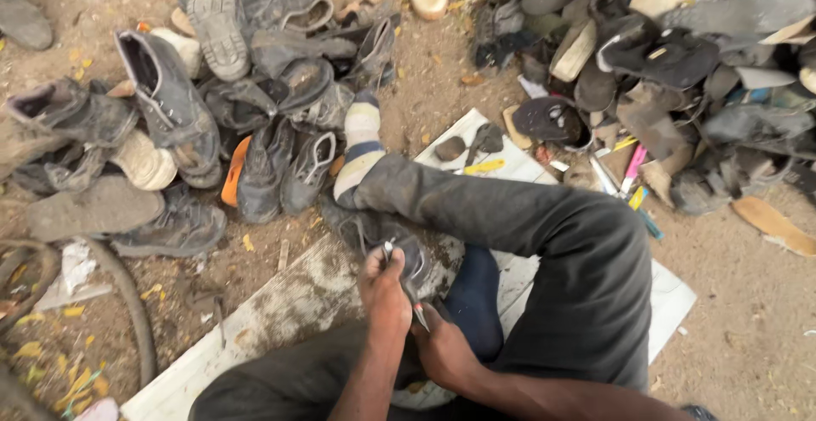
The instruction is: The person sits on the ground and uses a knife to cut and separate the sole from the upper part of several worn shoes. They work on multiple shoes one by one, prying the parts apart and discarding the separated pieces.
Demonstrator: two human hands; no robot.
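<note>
I sit on a white board [289,310] on the dirt with one leg crossed over the other. A worn dark shoe [422,261] rests in my lap by the knee. My left hand [382,293] is closed on the shoe's edge, its fingers pinching near the tip of a thin metal tool [406,289]. Just below and to the right, my right hand [444,353] grips the handle end of that tool. The tool slants from the right hand up to the left fingers. My striped sock [361,140] points toward the shoe pile.
A heap of old dark shoes and boots [212,123] lies at the upper left, with one orange sole among them. Another pile of soles and sandals [680,64] fills the upper right. Small tools, pens and a yellow scrap [484,167] lie on the board's far end. A rubber hose [136,310] curves at the left.
</note>
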